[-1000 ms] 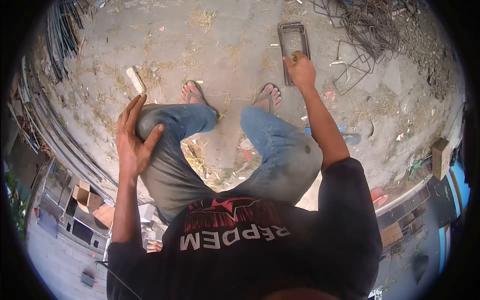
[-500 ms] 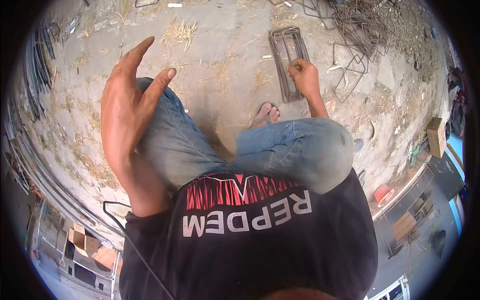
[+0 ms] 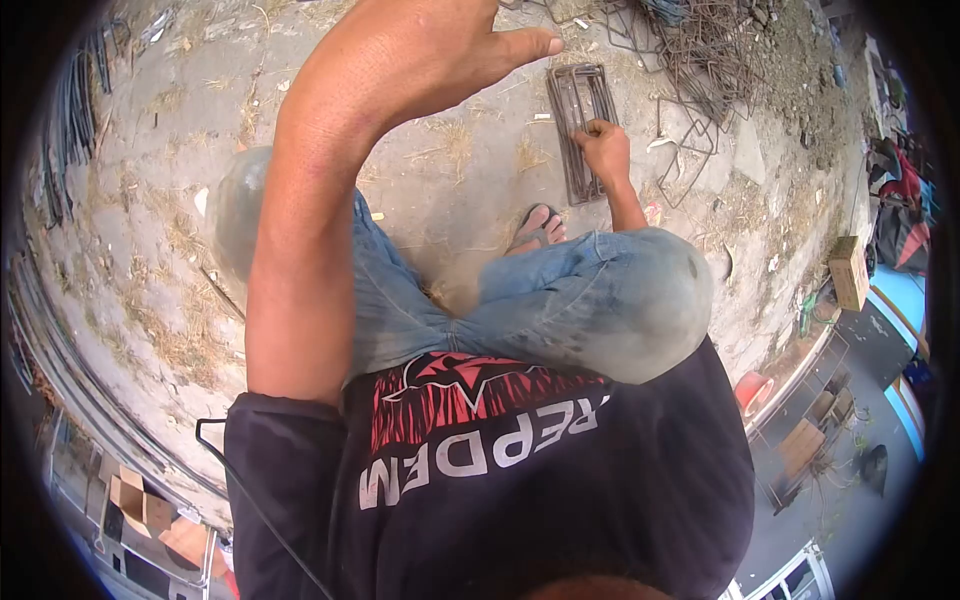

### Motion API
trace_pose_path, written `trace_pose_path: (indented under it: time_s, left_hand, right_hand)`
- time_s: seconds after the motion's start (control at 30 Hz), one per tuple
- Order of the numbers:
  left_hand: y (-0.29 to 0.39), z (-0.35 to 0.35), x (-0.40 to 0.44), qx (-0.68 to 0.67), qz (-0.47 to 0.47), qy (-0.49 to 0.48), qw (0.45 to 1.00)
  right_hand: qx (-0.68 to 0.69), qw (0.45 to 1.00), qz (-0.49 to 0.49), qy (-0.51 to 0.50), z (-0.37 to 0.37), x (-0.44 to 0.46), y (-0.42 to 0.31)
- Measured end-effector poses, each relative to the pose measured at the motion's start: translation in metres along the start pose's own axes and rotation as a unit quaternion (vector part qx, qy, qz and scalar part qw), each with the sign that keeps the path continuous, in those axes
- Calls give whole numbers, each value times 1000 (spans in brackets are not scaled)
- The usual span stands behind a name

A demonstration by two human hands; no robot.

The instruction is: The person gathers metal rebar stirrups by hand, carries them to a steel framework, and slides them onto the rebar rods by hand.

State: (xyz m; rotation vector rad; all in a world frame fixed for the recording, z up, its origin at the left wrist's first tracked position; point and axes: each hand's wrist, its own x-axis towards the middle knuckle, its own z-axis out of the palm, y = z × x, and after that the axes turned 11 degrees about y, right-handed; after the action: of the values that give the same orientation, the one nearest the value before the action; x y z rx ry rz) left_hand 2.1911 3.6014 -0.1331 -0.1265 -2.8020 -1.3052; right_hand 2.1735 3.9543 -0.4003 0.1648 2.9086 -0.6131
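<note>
Touching: the right hand [image 3: 605, 152] is at the stack of rectangular rebar stirrups [image 3: 564, 140], its fingers curled at the long side nearer the body's right; whether it grips the bars or only rests against them, I cannot tell.
Stack: it lies flat on the dusty ground [image 3: 495, 185], ahead of the right foot [image 3: 540, 226], its long sides pointing away from the body.
Left hand: this hand [image 3: 430, 45] is raised close to the camera, thumb held out toward the far end of the stack; the fingers pass beyond the upper edge of the view, so whether they are grasping anything, I cannot tell.
Left forearm: it crosses above the left thigh in the view.
Legs: blue jeans [image 3: 530, 285], knees bent and spread; a flip-flop is on the right foot.
Shirt: black T-shirt [image 3: 560, 500] with a red print and white lettering.
Bent rebar: a tangled heap [image 3: 705, 65] lies beyond the stack to the right, with loose bent pieces [image 3: 690, 150] nearer.
Left edge: dark rods [image 3: 68, 140] lie in a bundle.
Behind: an open cardboard box [image 3: 138, 506] at left, a red container [image 3: 752, 393] at right.
</note>
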Motion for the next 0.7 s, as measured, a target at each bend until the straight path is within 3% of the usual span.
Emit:
trace_pose_path:
  time_s: [0.1,0.2,0.3,0.5,0.7]
  left_hand:
    - [3,1,-14,20,69,81,994]
    - [-4,-2,-12,37,61,70,995]
    - [-6,-4,-9,34,47,45,997]
    - [0,-2,-9,29,58,38,997]
    - [1,-4,-9,32,40,27,998]
  right_hand:
    - [61,994,78,-46,-2,11,14]
    - [182,975,110,-63,-4,17,28]
    - [187,971,121,-86,-8,24,33]
    - [167,977,111,-72,-6,14,18]
    - [-4,1000,24,-6,19,9,12]
